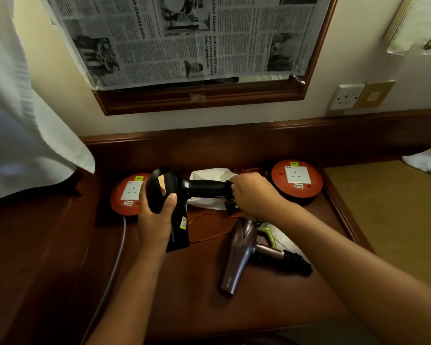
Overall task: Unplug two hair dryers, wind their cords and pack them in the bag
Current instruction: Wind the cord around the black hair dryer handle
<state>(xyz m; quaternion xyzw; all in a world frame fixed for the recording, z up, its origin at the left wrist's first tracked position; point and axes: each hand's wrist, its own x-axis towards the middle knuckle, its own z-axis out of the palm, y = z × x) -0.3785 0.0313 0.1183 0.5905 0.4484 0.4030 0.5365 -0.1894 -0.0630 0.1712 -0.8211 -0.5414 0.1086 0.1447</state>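
Flanking the held black dryer [174,202]: two orange socket reels [128,195], brown dryer [237,255] near.

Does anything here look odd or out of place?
Yes: newspaper covers the wooden-framed panel on the wall, hiding whatever is behind it. A loose orange cord also trails across the desk between the two hair dryers.

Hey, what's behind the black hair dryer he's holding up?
Behind the black hair dryer lies a white bag, between two orange socket reels. The dryer and right hand cover the bag's middle, so its contents stay hidden.
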